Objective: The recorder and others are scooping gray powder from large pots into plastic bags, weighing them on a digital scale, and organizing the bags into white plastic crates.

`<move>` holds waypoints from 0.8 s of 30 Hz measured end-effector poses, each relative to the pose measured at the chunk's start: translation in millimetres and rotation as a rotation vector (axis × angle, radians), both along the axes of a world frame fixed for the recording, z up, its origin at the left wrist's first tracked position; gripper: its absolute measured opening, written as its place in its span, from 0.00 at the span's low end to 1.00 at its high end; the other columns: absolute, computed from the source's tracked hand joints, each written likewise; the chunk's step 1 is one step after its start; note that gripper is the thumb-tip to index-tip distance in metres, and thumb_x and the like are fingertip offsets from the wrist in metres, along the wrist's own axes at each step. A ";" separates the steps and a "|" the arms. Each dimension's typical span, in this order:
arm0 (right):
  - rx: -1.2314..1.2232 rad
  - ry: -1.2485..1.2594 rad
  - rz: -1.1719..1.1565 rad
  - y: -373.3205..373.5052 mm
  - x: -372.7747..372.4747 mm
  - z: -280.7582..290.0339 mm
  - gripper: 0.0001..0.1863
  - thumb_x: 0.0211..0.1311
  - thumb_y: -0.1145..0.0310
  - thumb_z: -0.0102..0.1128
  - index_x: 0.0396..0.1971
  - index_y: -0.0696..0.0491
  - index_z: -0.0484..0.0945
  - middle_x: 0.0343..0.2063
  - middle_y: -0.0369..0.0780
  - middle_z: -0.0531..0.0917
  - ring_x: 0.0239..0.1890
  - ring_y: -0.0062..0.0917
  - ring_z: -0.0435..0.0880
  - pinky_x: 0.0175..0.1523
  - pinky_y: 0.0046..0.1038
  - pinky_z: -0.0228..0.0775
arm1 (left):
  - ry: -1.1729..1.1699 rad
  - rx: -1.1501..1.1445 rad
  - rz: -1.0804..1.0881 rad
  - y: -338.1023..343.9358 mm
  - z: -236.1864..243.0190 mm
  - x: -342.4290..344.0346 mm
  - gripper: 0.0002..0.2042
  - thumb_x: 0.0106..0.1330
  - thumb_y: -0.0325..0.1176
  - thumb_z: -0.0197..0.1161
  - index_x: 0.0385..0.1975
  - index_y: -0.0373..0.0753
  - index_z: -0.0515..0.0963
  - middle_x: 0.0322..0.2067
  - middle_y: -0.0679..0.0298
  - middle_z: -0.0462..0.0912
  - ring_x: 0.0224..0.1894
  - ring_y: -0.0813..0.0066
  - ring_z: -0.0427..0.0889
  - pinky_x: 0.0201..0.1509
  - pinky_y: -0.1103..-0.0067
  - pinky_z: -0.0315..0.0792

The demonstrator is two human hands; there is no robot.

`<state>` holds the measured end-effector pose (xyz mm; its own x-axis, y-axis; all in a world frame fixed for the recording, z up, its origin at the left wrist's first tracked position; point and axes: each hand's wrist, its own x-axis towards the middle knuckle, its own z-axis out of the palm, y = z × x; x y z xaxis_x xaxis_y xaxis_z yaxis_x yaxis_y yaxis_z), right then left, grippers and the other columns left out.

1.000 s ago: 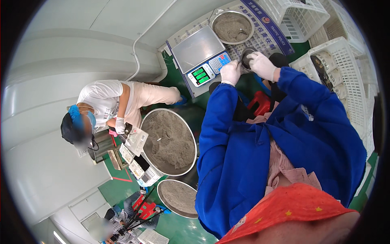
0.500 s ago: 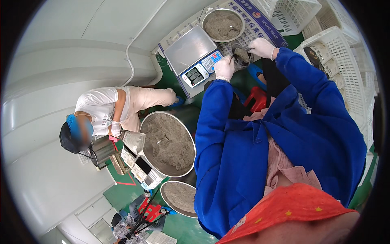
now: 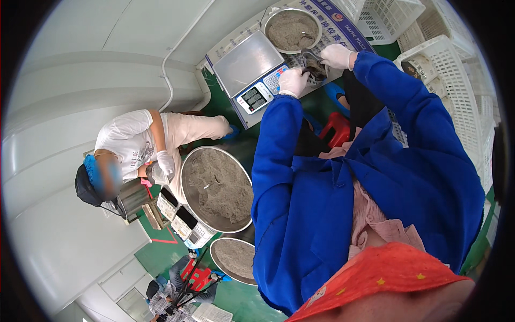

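- The two hands wear white gloves and work over the near edge of the table (image 3: 365,38), on its right part.
- The left hand (image 3: 293,82) has its fingers bent narrow on the left side of a dark-rimmed pouch (image 3: 316,70); it seems to pinch this rim.
- The right hand (image 3: 337,56) is a little farther, at the right side of the same pouch, and appears to pinch there also. The exact place of its fingertips is small to see.
- So the pouch is between both hands, to the right of the electronic scale (image 3: 248,64) and nearer than the steel bowl (image 3: 320,33). Its material I cannot tell surely; something brownish shows in it.
- The bowl, at the far side, holds grey grainy material (image 3: 289,31).
- In my judgement, the step in hand is handling the mouth of the pouch. The plate of the scale carries nothing, so no weighing is being done on it.
- The next move, I think, calls for an even hold on both sides and a level pouch, so that the content does not spill.
- On the right stands a white plastic crate (image 3: 460,70) with packages; on the left, a co-worker (image 3: 131,131) sits beside a large steel basin (image 3: 228,228).
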<state>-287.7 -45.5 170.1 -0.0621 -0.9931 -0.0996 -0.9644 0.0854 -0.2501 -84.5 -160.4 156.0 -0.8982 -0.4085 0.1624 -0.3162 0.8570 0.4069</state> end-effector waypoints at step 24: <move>-0.224 0.323 0.189 -31.7 76.2 -13.5 0.14 0.37 0.56 0.70 0.24 0.48 0.83 0.26 0.34 0.82 0.37 0.29 0.82 0.46 0.31 0.69 | -0.017 -0.312 0.024 -2.2 -20.5 17.2 0.06 0.56 0.37 0.60 0.22 0.44 0.78 0.23 0.59 0.82 0.24 0.58 0.82 0.27 0.64 0.75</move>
<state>-211.5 -77.2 156.6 0.1307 -0.9848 0.1142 -0.9896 -0.1226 0.0751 -67.3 -162.6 135.5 -0.8926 -0.3621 0.2686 -0.3419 0.9320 0.1201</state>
